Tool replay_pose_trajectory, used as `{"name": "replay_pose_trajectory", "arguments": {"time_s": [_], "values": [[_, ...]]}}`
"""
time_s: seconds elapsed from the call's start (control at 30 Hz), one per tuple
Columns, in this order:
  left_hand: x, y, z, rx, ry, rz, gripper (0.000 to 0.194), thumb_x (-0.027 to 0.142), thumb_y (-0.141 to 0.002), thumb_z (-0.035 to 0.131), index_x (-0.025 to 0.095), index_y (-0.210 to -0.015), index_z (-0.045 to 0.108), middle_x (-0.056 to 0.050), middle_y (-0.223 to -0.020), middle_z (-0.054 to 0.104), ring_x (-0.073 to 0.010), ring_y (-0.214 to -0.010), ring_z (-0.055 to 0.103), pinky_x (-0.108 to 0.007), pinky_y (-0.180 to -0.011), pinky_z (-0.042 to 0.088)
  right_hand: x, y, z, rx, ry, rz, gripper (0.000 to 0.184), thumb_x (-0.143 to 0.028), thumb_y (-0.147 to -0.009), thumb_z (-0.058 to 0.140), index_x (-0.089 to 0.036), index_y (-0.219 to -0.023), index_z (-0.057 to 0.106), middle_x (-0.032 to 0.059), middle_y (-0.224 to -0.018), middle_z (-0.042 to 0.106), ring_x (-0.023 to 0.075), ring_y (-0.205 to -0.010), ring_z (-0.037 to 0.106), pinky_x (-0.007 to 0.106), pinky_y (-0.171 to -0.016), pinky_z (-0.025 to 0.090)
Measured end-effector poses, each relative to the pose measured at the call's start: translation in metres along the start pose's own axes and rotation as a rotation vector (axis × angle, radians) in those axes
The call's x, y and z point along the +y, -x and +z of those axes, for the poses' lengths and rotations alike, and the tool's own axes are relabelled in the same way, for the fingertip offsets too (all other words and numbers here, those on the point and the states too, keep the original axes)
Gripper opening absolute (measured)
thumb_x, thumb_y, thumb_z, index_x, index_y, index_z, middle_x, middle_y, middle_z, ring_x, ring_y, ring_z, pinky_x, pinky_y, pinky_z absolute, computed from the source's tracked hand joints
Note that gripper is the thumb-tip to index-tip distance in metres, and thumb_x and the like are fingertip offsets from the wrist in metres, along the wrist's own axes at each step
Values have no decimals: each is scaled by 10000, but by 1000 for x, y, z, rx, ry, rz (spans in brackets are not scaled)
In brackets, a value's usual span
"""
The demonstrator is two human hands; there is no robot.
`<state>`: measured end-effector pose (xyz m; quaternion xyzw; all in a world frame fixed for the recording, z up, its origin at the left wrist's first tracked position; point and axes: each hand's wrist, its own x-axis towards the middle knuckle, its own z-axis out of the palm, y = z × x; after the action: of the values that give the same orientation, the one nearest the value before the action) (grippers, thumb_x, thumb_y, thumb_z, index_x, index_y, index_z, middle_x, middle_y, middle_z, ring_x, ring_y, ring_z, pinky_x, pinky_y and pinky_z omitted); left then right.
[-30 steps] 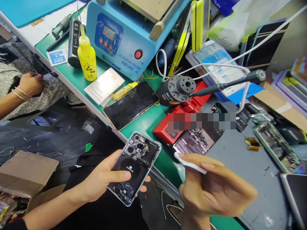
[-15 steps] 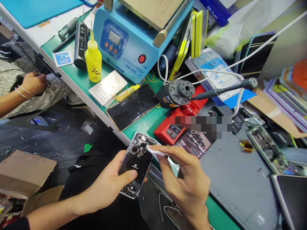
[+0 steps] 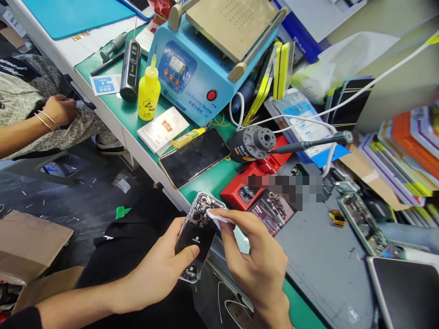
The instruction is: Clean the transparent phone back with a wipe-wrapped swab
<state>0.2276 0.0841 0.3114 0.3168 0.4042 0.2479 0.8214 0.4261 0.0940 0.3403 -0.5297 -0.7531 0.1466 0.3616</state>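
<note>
My left hand (image 3: 164, 262) grips a smartphone (image 3: 198, 240) by its sides, thumb lying across the back. The back shows camera lenses and inner parts near the top, and a clear rim runs around it. Between the thumb and fingers of my right hand (image 3: 257, 256) is a pinched white wipe (image 3: 218, 217), its tip against the phone beside the cameras. The phone is tilted, just off the front edge of the green bench mat. Another phone (image 3: 195, 157) lies face up on the mat beyond it.
Behind stand a blue LCD separator machine (image 3: 206, 103), a yellow bottle (image 3: 149, 93) and a black round tool holder (image 3: 252, 144). A red box (image 3: 236, 187) sits on the mat. To the right are a grey mat (image 3: 318, 256) and an opened phone frame (image 3: 363, 221). A seated person's hand (image 3: 61, 111) is at left.
The view has shifted slightly, so bench items appear moved. My right hand and the wipe have moved a little left, closer to the phone's cameras. Both grips stay the same.
</note>
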Motion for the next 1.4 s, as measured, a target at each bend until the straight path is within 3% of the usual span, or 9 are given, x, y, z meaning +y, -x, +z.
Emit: {"name": "replay_pose_trajectory", "arguments": {"time_s": [0.37,0.53,0.7,1.23,1.3,1.4], "values": [[1,0,1,-8,-2,7,393,393,-1053,637,259,-1420,587,-26,-1385,684,-221,-1277,628,-402,-1166,478,-3,-5,-2,-40,70,3,254,10,-1096,604,-122,-1289,705,45,-1154,739,131,-1056,698,230,-968,556],[1,0,0,-14,8,17,401,371,-1061,639,262,-1442,572,-21,-1463,658,-203,-1333,607,-366,-1188,462,-4,-6,-5,-66,65,9,240,-10,-1109,589,-138,-1280,699,42,-1144,741,138,-1059,705,238,-942,559],[2,0,1,-18,10,16,379,388,-1063,636,263,-1418,585,-18,-1370,686,-211,-1285,626,-381,-1161,488,-2,-6,-5,-68,55,12,248,-13,-1114,588,-138,-1301,694,48,-1171,738,144,-1080,701,247,-962,558],[0,0,-1,-15,55,-17,449,436,-1053,674,250,-1451,585,-65,-1393,707,-258,-1275,676,-452,-1157,518,4,-6,-7,-95,-7,15,283,-5,-1098,594,-167,-1304,702,44,-1150,757,177,-1053,731,290,-924,604],[0,-2,-2,-34,137,-59,485,451,-1038,700,231,-1451,574,-84,-1345,743,-266,-1223,718,-441,-1087,566,8,-4,-7,-6,-95,100,286,-18,-1088,636,-196,-1293,724,29,-1148,774,177,-1045,753,289,-936,615],[2,-4,-4,-75,288,-115,520,432,-1013,751,203,-1434,550,-127,-1358,763,-270,-1169,775,-391,-977,624,18,-3,-10,357,-273,206,294,-4,-1008,744,-199,-1227,770,33,-1060,796,186,-928,783,265,-785,638]]}}
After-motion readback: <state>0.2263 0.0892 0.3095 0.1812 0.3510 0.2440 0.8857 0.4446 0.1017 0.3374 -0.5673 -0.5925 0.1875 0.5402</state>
